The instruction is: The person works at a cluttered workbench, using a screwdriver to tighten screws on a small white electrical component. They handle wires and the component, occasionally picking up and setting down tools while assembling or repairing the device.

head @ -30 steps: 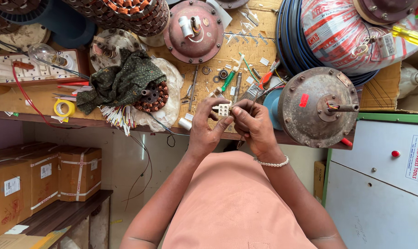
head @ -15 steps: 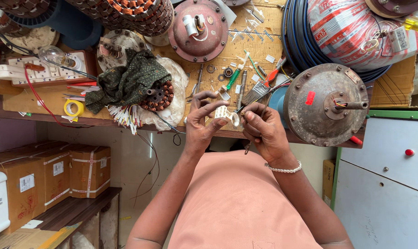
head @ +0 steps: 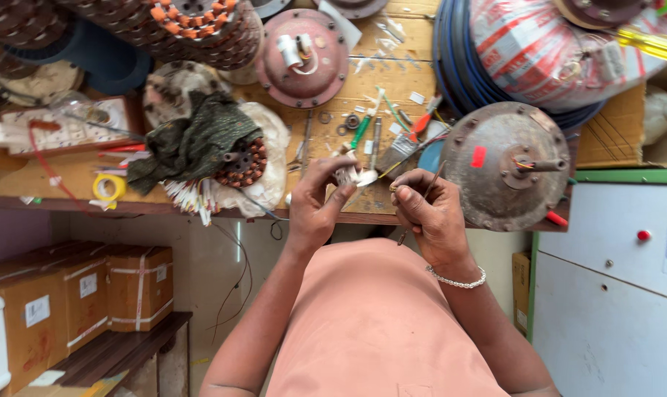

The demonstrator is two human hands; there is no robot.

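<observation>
My left hand (head: 317, 206) pinches a small white plastic part (head: 348, 176) between thumb and fingers, over the front edge of the wooden workbench (head: 69, 173). My right hand (head: 430, 213) is closed on a thin metal tool (head: 425, 197) that slants up to the right; a bead bracelet sits on that wrist. The two hands are a short way apart, the white part between them. A round metal motor housing (head: 506, 165) with a short shaft lies just right of my right hand.
A wound stator under a dark green cloth (head: 194, 143), small screwdrivers and pliers (head: 381, 129), a reddish motor cover (head: 304, 55) and blue cable coils (head: 455, 66) crowd the bench. Cardboard boxes (head: 91, 290) stand below left. A white cabinet (head: 613, 279) stands right.
My hands have drawn slightly apart: the right one has pulled back from the white part with the thin tool, while the left keeps holding the part.
</observation>
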